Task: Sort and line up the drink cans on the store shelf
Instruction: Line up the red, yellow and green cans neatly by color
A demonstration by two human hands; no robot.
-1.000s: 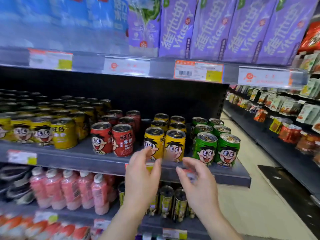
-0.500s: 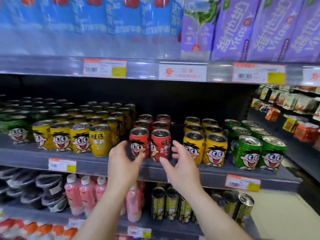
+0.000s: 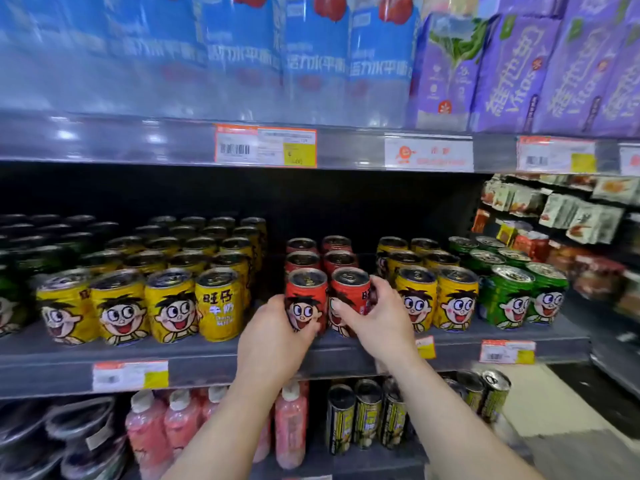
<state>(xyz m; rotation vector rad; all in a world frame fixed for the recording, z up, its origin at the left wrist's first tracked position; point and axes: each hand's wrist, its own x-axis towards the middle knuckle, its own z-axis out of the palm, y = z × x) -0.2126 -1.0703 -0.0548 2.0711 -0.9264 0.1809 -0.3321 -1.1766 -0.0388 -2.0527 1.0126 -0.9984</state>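
Now the front two red cans are gripped on the middle shelf (image 3: 207,355): the left red can (image 3: 306,296) is held by the left hand (image 3: 273,341), the right red can (image 3: 349,292) by the right hand (image 3: 377,320). Faces should be turned forward and fronts set level with the yellow cans (image 3: 436,296) beside. Shelf rows: yellow, red, yellow, green cans (image 3: 519,292).

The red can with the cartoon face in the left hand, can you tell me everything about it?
The red can is a small, shiny metal-looking drink can with a silver top and pull tab. A cartoon face with big eyes and an open mouth faces forward. It stands upright at the front of the shelf, leading a row of red cans. The left hand grips its lower part; another red can stands close beside it.
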